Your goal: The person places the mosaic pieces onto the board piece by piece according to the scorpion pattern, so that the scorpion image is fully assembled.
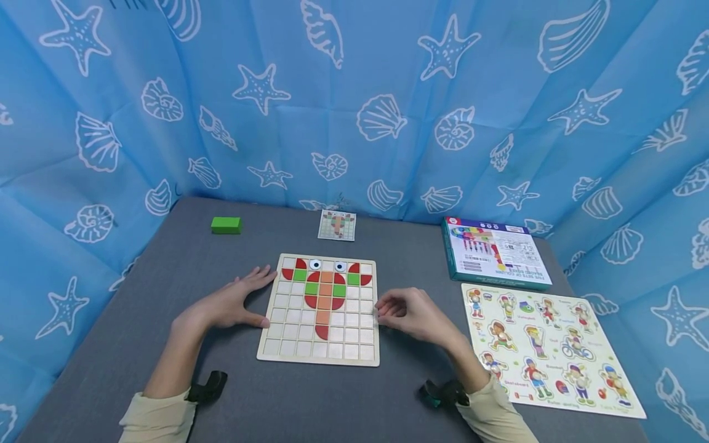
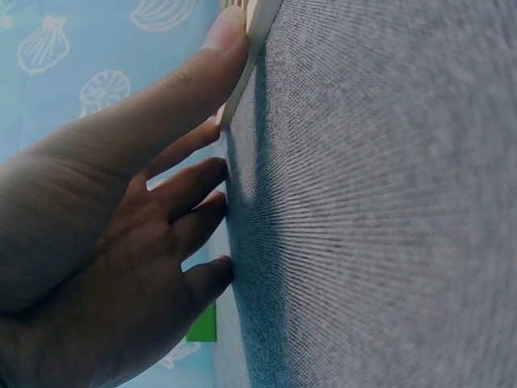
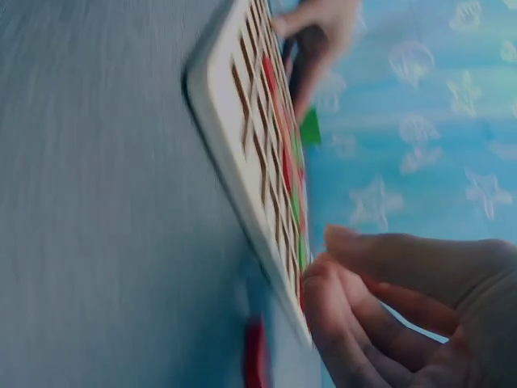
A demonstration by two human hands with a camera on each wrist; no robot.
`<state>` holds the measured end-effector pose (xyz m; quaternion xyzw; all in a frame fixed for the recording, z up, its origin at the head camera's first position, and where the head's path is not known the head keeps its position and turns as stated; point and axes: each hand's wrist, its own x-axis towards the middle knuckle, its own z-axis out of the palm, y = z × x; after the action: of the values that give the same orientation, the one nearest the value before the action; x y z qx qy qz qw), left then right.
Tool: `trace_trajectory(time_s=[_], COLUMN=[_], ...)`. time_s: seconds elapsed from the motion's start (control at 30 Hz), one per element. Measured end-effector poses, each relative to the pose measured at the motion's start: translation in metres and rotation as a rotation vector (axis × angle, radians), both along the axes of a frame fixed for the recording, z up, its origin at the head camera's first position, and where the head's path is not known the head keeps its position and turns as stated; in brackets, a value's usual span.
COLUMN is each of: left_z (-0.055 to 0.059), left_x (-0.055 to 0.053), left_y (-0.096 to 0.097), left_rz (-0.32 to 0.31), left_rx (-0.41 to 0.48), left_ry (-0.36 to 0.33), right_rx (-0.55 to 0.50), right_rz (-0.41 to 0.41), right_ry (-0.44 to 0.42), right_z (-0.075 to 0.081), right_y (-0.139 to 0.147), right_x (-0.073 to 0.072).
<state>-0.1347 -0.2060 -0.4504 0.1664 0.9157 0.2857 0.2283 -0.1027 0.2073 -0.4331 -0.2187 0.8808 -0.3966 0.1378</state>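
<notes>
A square wooden grid board (image 1: 318, 360) lies on the grey table. Red, green and orange tiles with two eye pieces form a figure on it, an orange column running down the middle. My left hand (image 1: 235, 301) rests at the board's left edge, fingers spread, its thumb (image 2: 222, 36) touching the rim. Beside the right edge is my right hand (image 1: 412, 314), fingers curled and thumb near the index finger; I see nothing between them. In the right wrist view a blurred red piece (image 3: 256, 356) shows low beside the board.
Behind the board lies a small picture card (image 1: 336, 226) with a similar figure. A green block (image 1: 226, 226) sits at the back left. To the right are a flat box (image 1: 498, 252) and a puzzle board (image 1: 554, 351) with sports figures. A blue shell-print curtain (image 1: 354, 80) surrounds the table.
</notes>
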Motion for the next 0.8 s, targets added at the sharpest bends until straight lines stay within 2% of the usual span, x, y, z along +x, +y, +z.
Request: trace_trajectory(time_s=[0.17, 0.3, 0.57, 0.8], left_z=[0.0, 0.001, 0.0, -0.002], left_x=[0.0, 0.002, 0.002, -0.001], left_y=[0.0, 0.0, 0.001, 0.0], left_rz=[0.01, 0.014, 0.018, 0.012], left_rx=[-0.006, -0.008, -0.007, -0.009], left_ry=[-0.004, -0.003, -0.004, -0.003], right_rx=[0.119, 0.179, 0.176, 0.137], right_rz=[-0.043, -0.02, 0.022, 0.028], right_ry=[0.041, 0.039, 0.031, -0.027], right_z=[0.002, 0.001, -0.006, -0.003], right_y=[0.031, 0.044, 0.047, 0.05], right_x=[-0.004, -0.006, -0.006, -0.006])
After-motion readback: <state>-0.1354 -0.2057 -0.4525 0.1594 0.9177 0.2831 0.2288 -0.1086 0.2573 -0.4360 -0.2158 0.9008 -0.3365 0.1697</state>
